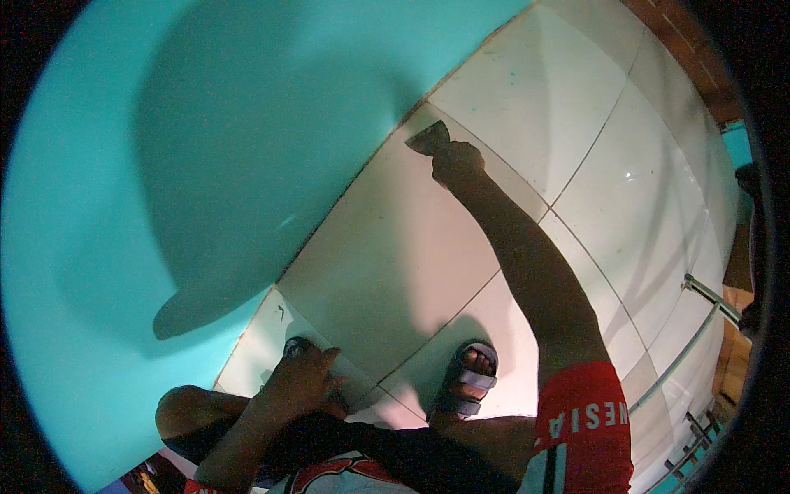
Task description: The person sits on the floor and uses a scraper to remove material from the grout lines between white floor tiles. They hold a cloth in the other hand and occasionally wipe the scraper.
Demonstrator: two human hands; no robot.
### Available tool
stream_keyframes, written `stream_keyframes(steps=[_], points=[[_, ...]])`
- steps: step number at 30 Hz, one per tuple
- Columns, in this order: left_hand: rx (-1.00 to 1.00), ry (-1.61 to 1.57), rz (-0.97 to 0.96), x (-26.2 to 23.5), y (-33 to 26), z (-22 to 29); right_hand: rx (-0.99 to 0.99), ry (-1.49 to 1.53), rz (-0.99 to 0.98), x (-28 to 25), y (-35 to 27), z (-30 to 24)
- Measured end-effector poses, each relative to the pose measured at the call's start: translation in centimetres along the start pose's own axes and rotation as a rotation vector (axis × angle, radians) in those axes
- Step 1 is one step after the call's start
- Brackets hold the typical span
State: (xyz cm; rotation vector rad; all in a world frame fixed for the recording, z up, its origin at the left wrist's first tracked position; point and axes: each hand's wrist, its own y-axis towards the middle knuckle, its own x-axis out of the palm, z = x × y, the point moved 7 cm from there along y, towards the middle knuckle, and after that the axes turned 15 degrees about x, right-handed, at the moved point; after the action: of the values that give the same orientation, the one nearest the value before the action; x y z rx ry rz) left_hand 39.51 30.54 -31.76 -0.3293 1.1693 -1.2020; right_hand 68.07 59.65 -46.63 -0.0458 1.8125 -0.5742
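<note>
While near wall [164, 206], fingers [467, 151] around scraper [429, 140]

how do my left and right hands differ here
Your right hand grips a scraper, while your left hand shows no tool. The right hand is stretched far out over the tiled floor, close to the turquoise wall; the left hand is drawn in, nearer the left knee. Both are bare.
</note>
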Motion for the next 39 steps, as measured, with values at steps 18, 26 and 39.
stream_keyframes(steps=[18,26,39], points=[[-0.060,-0.103,0.001,0.1,0.1,-0.9,-0.040,-0.385,-0.241,0.7,-2.2,3.0],[-0.026,-0.073,-0.049,0.7,0.9,-1.7,-0.064,-0.200,-0.264,-0.5,-1.9,2.6],[-0.036,-0.102,-0.017,0.7,0.5,-2.4,-0.145,-0.357,-0.198,-0.6,-2.4,3.6]])
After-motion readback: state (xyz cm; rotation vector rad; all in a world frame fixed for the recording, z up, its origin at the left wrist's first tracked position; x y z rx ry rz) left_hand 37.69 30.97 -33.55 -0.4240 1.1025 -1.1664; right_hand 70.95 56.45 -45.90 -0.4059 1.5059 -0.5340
